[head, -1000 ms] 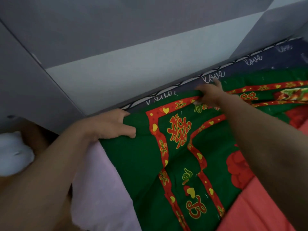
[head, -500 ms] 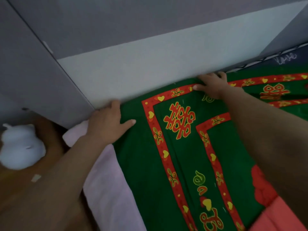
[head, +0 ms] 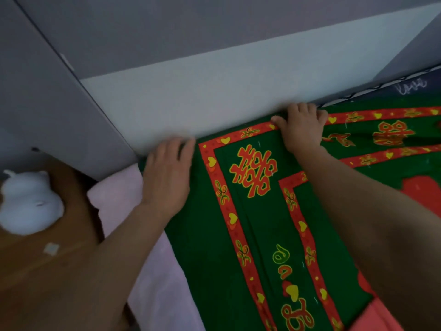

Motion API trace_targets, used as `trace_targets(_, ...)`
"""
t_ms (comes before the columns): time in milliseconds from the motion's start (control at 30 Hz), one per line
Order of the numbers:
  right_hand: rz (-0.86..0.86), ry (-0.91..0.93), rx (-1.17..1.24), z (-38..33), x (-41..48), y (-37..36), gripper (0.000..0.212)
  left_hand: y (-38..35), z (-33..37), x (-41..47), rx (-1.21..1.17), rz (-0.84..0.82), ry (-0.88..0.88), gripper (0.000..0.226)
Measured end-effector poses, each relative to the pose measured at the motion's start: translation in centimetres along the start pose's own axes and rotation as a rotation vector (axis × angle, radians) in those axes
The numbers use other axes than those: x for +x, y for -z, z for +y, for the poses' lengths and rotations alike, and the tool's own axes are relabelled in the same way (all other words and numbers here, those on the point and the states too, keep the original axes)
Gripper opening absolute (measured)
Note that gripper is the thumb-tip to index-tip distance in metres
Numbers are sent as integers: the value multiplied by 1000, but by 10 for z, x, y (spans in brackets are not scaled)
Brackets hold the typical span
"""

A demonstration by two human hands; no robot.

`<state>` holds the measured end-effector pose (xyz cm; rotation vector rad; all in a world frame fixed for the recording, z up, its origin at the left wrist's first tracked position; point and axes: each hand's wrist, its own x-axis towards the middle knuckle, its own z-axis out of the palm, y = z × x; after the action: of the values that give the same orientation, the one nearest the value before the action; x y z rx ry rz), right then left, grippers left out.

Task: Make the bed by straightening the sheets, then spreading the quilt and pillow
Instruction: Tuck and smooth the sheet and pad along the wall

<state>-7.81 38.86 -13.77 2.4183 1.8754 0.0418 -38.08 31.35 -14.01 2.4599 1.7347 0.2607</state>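
Note:
A green quilt (head: 250,235) with red borders and yellow hearts lies spread over the bed, its top edge against the pale panel (head: 214,96). My left hand (head: 167,173) rests flat on the quilt's top left corner, fingers together and touching the panel. My right hand (head: 303,130) sits further right on the red border, thumb stretched left and fingers curled over the quilt's top edge. A pink sheet (head: 119,199) shows beside the quilt at the left. A dark blue sheet (head: 410,88) with white writing shows past the quilt at the top right. No pillow is in view.
A wooden bedside table (head: 47,271) stands to the left of the bed, with a white rounded object (head: 26,204) and a small pale scrap (head: 50,248) on it. Grey wall panels rise behind the bed. The quilt's salmon-red part (head: 381,316) lies at the bottom right.
Both hands have carried the quilt's top edge up to the panel, covering the dark sheet there. My left hand let go of the corner and now lies flat on it.

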Motion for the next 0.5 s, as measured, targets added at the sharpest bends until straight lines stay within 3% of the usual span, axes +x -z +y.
trace_targets(100,-36,-229,94,-9,-22,-13,73,-9,8,-4,16,-91,-179,55)
trace_targets(200,-92,-370,240,-28,-37,-23,89,-22,3,-7,78,-149,-218,58)
trace_targets(500,-195,-311,241,-33,-10,-55,88,-48,-6,-1,133,-100,-237,59)
